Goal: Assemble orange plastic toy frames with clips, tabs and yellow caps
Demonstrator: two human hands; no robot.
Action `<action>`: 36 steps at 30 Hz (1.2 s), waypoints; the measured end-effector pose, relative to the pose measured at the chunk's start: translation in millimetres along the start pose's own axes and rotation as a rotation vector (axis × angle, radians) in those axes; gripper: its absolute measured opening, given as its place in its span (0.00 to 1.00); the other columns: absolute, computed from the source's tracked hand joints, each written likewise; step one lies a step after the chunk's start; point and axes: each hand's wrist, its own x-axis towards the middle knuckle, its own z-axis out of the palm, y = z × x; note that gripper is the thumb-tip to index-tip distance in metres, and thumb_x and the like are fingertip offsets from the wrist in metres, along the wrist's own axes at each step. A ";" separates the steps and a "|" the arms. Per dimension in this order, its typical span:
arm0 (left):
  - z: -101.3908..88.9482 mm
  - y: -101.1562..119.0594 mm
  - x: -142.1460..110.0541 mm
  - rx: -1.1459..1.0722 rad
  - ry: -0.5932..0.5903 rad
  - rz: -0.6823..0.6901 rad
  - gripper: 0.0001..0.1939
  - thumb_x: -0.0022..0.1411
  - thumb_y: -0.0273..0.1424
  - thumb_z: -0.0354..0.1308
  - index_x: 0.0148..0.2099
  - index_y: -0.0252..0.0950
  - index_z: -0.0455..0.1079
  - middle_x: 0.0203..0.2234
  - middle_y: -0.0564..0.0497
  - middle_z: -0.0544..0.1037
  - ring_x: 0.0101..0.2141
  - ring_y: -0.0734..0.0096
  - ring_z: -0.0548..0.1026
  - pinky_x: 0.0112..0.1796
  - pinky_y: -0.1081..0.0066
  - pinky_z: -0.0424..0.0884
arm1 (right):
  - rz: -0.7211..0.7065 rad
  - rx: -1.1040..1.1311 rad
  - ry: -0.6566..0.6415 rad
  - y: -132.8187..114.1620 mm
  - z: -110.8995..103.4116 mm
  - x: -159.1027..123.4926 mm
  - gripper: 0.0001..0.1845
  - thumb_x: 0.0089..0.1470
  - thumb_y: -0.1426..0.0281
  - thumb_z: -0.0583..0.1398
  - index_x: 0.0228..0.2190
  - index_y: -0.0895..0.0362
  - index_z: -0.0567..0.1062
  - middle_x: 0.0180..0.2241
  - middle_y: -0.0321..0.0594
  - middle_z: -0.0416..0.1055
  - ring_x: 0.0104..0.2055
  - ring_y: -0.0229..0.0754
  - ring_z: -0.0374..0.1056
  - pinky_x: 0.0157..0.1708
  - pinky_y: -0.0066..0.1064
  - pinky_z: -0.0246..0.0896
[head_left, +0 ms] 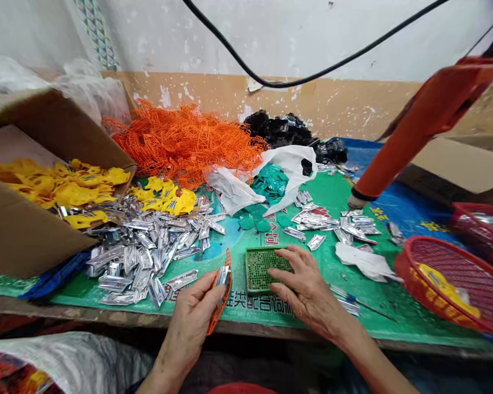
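Note:
My left hand (197, 309) is closed around an orange plastic frame (217, 316) with a shiny silver metal piece (223, 275) laid against it, near the table's front edge. My right hand (306, 287) reaches over the right side of a small green tray (259, 266) dotted with rows of holes or tiny parts. Its fingers are spread apart, and nothing shows between them. The fingertips hide part of the tray; whether they touch it I cannot tell. A loose silver piece (182, 279) lies just beyond my left hand.
Silver pieces (143, 257) pile at left, beside a cardboard box (36, 219) of yellow parts. Orange frames (184, 139) heap behind; green parts (271, 180) sit in a white bag. An orange power screwdriver (419, 131) hangs at right above a red basket (456, 262). A thin screwdriver (363, 302) lies nearby.

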 end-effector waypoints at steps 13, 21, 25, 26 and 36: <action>10.0 2.8 3.6 0.024 -0.042 -0.012 0.18 0.57 0.37 0.63 0.49 0.40 0.78 0.41 0.51 0.82 0.46 0.61 0.75 0.48 0.69 0.67 | 0.494 0.322 1.003 104.6 -123.6 32.7 0.39 0.38 0.63 0.69 0.53 0.50 0.68 0.55 0.47 0.64 0.57 0.57 0.61 0.50 0.49 0.60; 10.9 7.6 1.2 -0.111 0.007 -0.101 0.18 0.50 0.38 0.68 0.45 0.42 0.80 0.35 0.53 0.84 0.38 0.66 0.78 0.46 0.70 0.70 | 0.346 0.987 0.663 90.5 -134.8 140.6 0.19 0.33 0.73 0.66 0.32 0.52 0.72 0.35 0.33 0.70 0.36 0.36 0.65 0.41 0.34 0.62; 13.7 6.9 4.4 -0.137 -0.007 -0.127 0.17 0.50 0.38 0.68 0.44 0.42 0.80 0.35 0.53 0.84 0.37 0.67 0.79 0.47 0.70 0.70 | 0.481 1.069 0.584 72.2 -126.1 148.7 0.18 0.29 0.76 0.69 0.26 0.53 0.71 0.26 0.30 0.67 0.27 0.33 0.62 0.30 0.32 0.60; 13.9 6.1 5.0 -0.139 -0.016 -0.128 0.17 0.51 0.38 0.68 0.45 0.42 0.80 0.36 0.53 0.84 0.38 0.67 0.79 0.48 0.69 0.69 | 0.497 1.076 0.550 65.2 -120.5 146.3 0.18 0.28 0.76 0.70 0.26 0.54 0.71 0.26 0.30 0.67 0.26 0.33 0.62 0.28 0.31 0.60; 15.4 6.7 5.1 -0.125 -0.031 -0.132 0.22 0.52 0.37 0.67 0.50 0.41 0.77 0.43 0.49 0.83 0.43 0.63 0.78 0.51 0.67 0.69 | 0.675 1.142 0.497 1.7 -68.0 95.5 0.21 0.30 0.75 0.69 0.33 0.55 0.76 0.22 0.33 0.71 0.27 0.40 0.69 0.26 0.32 0.65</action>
